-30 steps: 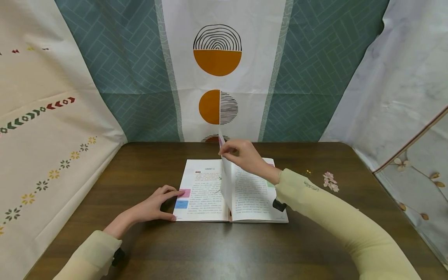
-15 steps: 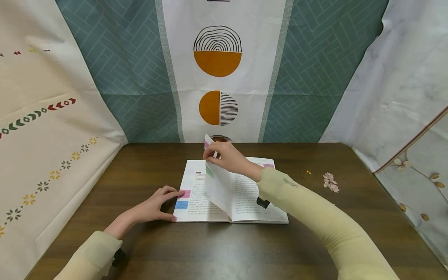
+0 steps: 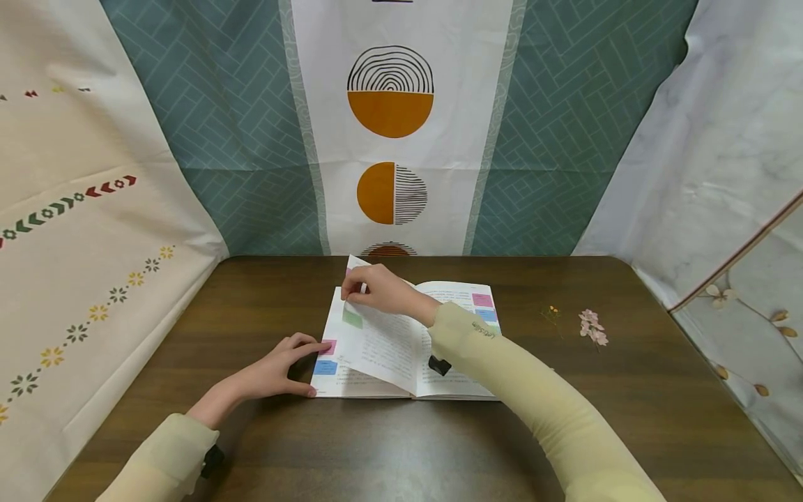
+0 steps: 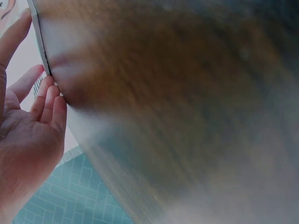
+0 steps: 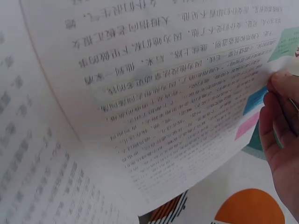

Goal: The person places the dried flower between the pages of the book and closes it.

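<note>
"Nearest item?"
"The desk [image 3: 376,453], dark wood. Next, the left hand [image 3: 279,369]: grip not closed, fingers loosely extended, forefinger on a pink block [image 3: 333,347], thumb at the book's near left corner. Whether the tucked fingers reach beneath the edge I cannot tell; the left wrist view is dim."
"And the book [image 3: 442,385]?"
"Spread on the middle of the desk, beside that hand; pink flowers [image 3: 592,326] lie well to its right. One page [image 3: 383,341] slants over the left side. I rate the bound book steady, the page light, limp, easily creased."
"Hold on it?"
"The right hand [image 3: 383,289] pinches the outer edge between a green block [image 3: 353,318] and a blue block [image 5: 255,100]. Sound place, in my judgement: free margin, light pressure."
"Beyond?"
"A patterned hanging [image 3: 452,139], past the far edge."
</note>
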A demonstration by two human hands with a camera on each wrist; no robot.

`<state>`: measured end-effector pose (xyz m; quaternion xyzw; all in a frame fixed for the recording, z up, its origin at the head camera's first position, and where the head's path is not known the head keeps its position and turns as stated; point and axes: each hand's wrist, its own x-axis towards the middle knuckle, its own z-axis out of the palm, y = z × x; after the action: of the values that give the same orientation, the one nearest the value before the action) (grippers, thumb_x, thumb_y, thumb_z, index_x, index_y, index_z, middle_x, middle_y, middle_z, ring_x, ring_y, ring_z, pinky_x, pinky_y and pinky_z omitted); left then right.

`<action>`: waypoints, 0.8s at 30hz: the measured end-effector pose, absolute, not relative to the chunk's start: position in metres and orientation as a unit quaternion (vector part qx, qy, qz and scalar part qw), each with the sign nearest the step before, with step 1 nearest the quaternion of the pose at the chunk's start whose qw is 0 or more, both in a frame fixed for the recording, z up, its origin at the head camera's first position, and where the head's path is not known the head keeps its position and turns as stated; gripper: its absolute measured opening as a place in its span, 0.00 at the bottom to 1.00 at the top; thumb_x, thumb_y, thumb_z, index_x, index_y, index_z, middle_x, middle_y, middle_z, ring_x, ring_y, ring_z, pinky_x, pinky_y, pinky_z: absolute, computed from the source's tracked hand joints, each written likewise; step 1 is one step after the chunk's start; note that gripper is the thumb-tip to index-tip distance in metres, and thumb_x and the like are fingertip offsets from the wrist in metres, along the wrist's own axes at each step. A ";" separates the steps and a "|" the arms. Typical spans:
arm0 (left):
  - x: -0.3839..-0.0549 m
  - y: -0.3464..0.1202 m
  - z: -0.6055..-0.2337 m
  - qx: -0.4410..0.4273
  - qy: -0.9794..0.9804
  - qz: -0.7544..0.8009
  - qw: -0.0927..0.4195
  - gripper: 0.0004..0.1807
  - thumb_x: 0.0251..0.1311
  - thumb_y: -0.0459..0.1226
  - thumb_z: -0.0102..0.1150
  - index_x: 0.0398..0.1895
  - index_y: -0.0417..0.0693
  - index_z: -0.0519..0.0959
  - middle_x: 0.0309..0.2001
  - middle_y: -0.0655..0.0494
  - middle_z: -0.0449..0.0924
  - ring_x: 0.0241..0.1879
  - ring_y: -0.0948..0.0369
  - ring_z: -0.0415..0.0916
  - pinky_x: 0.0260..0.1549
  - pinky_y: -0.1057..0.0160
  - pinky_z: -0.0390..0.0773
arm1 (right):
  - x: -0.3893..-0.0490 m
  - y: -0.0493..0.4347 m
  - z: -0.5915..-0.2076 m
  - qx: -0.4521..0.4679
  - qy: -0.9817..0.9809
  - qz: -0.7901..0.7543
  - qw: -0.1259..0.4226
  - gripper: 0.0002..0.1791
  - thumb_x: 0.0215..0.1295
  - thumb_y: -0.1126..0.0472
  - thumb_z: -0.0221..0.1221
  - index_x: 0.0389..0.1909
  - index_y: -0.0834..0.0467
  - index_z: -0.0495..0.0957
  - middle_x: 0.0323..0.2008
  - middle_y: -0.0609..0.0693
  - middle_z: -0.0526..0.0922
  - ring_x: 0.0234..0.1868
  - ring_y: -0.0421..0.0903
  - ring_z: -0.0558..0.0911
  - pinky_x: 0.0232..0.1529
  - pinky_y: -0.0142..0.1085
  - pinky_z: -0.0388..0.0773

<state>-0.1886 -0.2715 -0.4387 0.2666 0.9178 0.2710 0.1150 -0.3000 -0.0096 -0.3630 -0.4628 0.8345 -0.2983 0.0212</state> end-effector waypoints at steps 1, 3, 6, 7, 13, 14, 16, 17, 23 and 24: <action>-0.189 -0.272 -0.439 0.268 0.918 0.270 0.113 0.45 0.51 0.53 0.72 0.73 0.56 0.65 0.60 0.50 0.65 0.60 0.50 0.59 0.55 0.47 0.68 | -0.301 -0.012 -0.364 -0.461 0.836 -0.298 0.029 0.02 0.67 0.62 0.62 0.38 0.55 0.82 0.38 0.47 0.84 0.37 0.40 0.77 0.41 0.23 0.74; -0.189 -0.272 -0.439 0.270 0.919 0.265 0.108 0.45 0.51 0.53 0.72 0.73 0.55 0.66 0.60 0.51 0.66 0.60 0.51 0.60 0.55 0.48 0.68 | -0.303 -0.017 -0.368 -0.460 0.836 -0.296 0.044 0.02 0.67 0.62 0.62 0.38 0.55 0.82 0.39 0.47 0.83 0.38 0.40 0.77 0.42 0.23 0.74; -0.189 -0.272 -0.439 0.268 0.921 0.262 0.108 0.45 0.51 0.54 0.72 0.72 0.52 0.67 0.60 0.51 0.66 0.60 0.52 0.60 0.57 0.47 0.68 | -0.307 -0.023 -0.372 -0.463 0.836 -0.287 0.068 0.03 0.68 0.62 0.61 0.39 0.55 0.81 0.39 0.47 0.83 0.39 0.39 0.76 0.43 0.24 0.73; -0.189 -0.272 -0.439 0.265 0.921 0.262 0.110 0.45 0.51 0.54 0.72 0.71 0.51 0.67 0.60 0.51 0.66 0.61 0.51 0.60 0.57 0.47 0.68 | -0.307 -0.026 -0.374 -0.466 0.835 -0.282 0.074 0.03 0.68 0.61 0.61 0.39 0.55 0.81 0.38 0.47 0.82 0.39 0.39 0.76 0.44 0.24 0.72; -0.188 -0.271 -0.439 0.260 0.923 0.261 0.115 0.45 0.51 0.54 0.72 0.70 0.45 0.68 0.62 0.49 0.65 0.62 0.49 0.59 0.59 0.42 0.67 | -0.308 -0.037 -0.381 -0.480 0.833 -0.254 0.108 0.03 0.70 0.61 0.59 0.39 0.56 0.80 0.37 0.48 0.81 0.38 0.39 0.75 0.45 0.26 0.71; -0.188 -0.271 -0.438 0.260 0.922 0.261 0.114 0.45 0.51 0.54 0.72 0.70 0.44 0.68 0.62 0.48 0.65 0.62 0.49 0.59 0.60 0.42 0.67 | -0.307 -0.039 -0.382 -0.480 0.832 -0.253 0.113 0.03 0.70 0.62 0.59 0.39 0.56 0.80 0.37 0.48 0.82 0.38 0.39 0.75 0.45 0.26 0.71; -0.188 -0.271 -0.438 0.262 0.922 0.263 0.114 0.45 0.51 0.54 0.72 0.70 0.43 0.68 0.62 0.48 0.65 0.62 0.49 0.59 0.60 0.41 0.66 | -0.308 -0.042 -0.386 -0.481 0.831 -0.253 0.120 0.03 0.70 0.63 0.59 0.39 0.57 0.80 0.37 0.48 0.82 0.37 0.39 0.75 0.44 0.26 0.71; -0.188 -0.271 -0.438 0.262 0.921 0.265 0.116 0.45 0.51 0.53 0.72 0.70 0.43 0.68 0.62 0.47 0.65 0.63 0.49 0.59 0.60 0.40 0.66 | -0.308 -0.043 -0.388 -0.480 0.831 -0.253 0.122 0.03 0.70 0.63 0.58 0.39 0.57 0.81 0.37 0.48 0.82 0.37 0.39 0.75 0.44 0.26 0.71; -0.188 -0.271 -0.438 0.262 0.921 0.265 0.116 0.45 0.51 0.53 0.72 0.69 0.43 0.68 0.63 0.47 0.65 0.63 0.49 0.60 0.61 0.40 0.66 | -0.309 -0.049 -0.398 -0.473 0.833 -0.255 0.134 0.03 0.70 0.64 0.58 0.38 0.56 0.81 0.37 0.49 0.82 0.36 0.38 0.75 0.43 0.25 0.71; -0.188 -0.271 -0.438 0.262 0.922 0.263 0.114 0.45 0.51 0.54 0.72 0.69 0.43 0.68 0.63 0.47 0.65 0.63 0.49 0.60 0.61 0.40 0.67 | -0.309 -0.050 -0.400 -0.471 0.833 -0.256 0.136 0.04 0.70 0.64 0.59 0.37 0.56 0.81 0.37 0.49 0.83 0.36 0.38 0.76 0.42 0.25 0.72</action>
<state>-0.1883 -0.2708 -0.4381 0.2617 0.9216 0.2629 0.1139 -0.3094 -0.0497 -0.3998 -0.4712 0.8331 -0.2558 0.1362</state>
